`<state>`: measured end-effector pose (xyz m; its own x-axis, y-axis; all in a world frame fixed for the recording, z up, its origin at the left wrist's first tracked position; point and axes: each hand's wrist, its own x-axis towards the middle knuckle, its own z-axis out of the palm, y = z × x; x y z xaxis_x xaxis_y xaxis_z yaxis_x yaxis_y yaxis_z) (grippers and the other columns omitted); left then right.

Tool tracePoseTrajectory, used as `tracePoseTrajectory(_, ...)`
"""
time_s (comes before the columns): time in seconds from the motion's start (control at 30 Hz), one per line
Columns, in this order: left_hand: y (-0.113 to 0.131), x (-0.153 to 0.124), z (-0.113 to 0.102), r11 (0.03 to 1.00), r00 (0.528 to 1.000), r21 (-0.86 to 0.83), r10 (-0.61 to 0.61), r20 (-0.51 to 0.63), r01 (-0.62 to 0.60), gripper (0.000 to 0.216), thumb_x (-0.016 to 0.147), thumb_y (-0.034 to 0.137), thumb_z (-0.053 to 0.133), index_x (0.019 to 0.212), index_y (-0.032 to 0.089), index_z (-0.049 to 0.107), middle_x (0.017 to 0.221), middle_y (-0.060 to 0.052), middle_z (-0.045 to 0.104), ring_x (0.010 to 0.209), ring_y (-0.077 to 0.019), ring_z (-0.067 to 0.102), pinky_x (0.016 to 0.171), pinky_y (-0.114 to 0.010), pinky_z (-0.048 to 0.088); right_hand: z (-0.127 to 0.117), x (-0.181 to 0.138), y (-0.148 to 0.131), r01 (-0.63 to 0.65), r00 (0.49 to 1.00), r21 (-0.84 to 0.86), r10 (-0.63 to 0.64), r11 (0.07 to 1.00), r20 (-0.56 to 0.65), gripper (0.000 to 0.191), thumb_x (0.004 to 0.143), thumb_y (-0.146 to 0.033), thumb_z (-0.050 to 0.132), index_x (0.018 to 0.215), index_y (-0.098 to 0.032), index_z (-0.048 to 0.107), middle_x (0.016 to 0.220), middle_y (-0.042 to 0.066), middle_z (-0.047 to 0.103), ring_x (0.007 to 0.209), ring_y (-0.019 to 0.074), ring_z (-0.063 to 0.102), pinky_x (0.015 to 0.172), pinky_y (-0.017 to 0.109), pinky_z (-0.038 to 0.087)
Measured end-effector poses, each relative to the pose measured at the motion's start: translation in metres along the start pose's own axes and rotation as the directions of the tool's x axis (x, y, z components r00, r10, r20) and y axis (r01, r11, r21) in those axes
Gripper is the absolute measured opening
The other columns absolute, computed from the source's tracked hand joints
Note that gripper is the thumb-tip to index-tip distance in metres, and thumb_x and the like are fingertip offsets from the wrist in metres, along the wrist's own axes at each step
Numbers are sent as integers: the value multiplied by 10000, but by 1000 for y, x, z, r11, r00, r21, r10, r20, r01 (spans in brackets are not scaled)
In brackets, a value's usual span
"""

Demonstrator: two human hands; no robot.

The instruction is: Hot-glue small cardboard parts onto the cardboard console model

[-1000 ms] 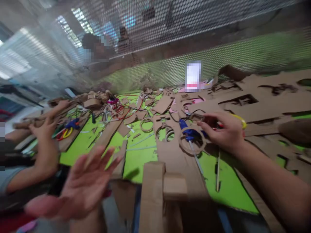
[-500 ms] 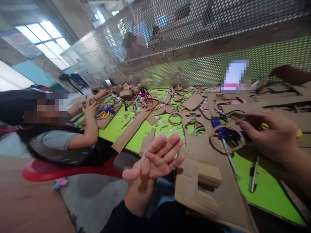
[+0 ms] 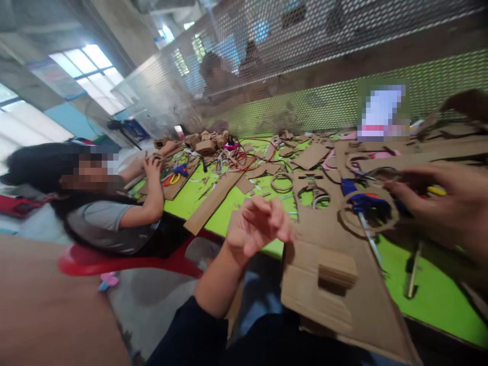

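My left hand is raised in front of the table edge, fingers bent but apart, holding nothing. It is just left of a stacked cardboard piece with a square notch. At the right, my right hand has its thumb and fingers pinched together at a small cardboard ring; some fingers are hidden. Below the fingertips, a larger cardboard ring lies over a blue glue gun. A utility knife lies on the green table under that hand.
A long cardboard sheet with cutouts reaches toward me. Cardboard scraps, red wire and a cardboard strip cover the table. A perforated metal screen stands behind. Another person sits at the left, near yellow-handled scissors.
My left hand has turned from an outstretched open palm to bent fingers and risen slightly. The view has shifted left, moving the scene rightward. My right hand stays at the small ring.
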<state>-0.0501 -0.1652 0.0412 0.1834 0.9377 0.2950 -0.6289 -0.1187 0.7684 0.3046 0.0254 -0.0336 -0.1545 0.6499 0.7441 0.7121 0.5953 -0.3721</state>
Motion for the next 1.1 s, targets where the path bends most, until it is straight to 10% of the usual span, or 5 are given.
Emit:
tracePoseTrajectory(0.07, 15, 25, 8, 995, 996, 69, 82, -44, -79, 610, 513, 423, 1098, 934, 308, 671, 656, 71, 477, 581, -111, 509, 716, -328, 496, -2, 3, -5, 79, 996, 62, -76, 995, -48, 310, 804, -414, 920, 1042, -245, 818, 881, 95, 813, 617, 175, 664, 632, 340, 519)
tracePoseTrajectory(0.27, 9, 90, 0, 991, 959, 132, -24, 281, -14, 669, 607, 522, 1065, 800, 241, 489, 523, 106, 432, 477, -83, 368, 655, -310, 374, -1, 4, -13, 170, 985, 171, -165, 970, -45, 262, 844, -310, 876, 1086, -246, 798, 977, 100, 835, 697, 220, 730, 650, 351, 561)
tracePoseTrajectory(0.53, -35, 111, -40, 983, 976, 6, -183, 116, 183, 688, 538, 448, 1089, 808, 233, 493, 522, 134, 291, 519, -77, 343, 738, -303, 437, -1, 4, -16, 198, 980, 174, -199, 965, -15, 259, 892, -244, 841, 1141, -226, 769, 993, 82, 826, 700, 181, 735, 640, 313, 589)
tracePoseTrajectory(1.1, -51, 118, -67, 978, 982, 83, -191, -1, 190, 513, 596, 429, 1089, 870, 226, 705, 543, 87, 588, 623, -105, 585, 877, -342, 532, -3, 5, -31, 198, 978, 203, -207, 959, 24, 234, 888, -243, 848, 1104, -215, 763, 878, 46, 791, 634, 148, 688, 638, 304, 562)
